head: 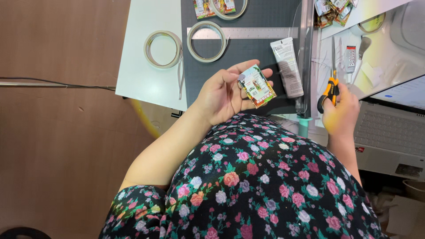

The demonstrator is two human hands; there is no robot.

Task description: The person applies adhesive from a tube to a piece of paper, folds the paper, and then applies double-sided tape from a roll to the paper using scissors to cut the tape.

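Note:
My left hand [226, 93] holds a small printed card packet [256, 85], green and white with a red band, pinched between thumb and fingers above the edge of the dark cutting mat [248, 48]. My right hand [340, 116] grips a pair of scissors with orange and black handles [330, 90]; the blades point away from me over the white surface. The two hands are apart, with a grey-and-white tube [287, 66] lying on the mat between them.
Two rolls of tape [162, 48] [206, 41] and a metal ruler [248, 32] lie on the white table [141, 75]. Several small printed packets [332, 11] sit at the top. A small glue tube [350, 57] and a laptop [389, 132] are at right.

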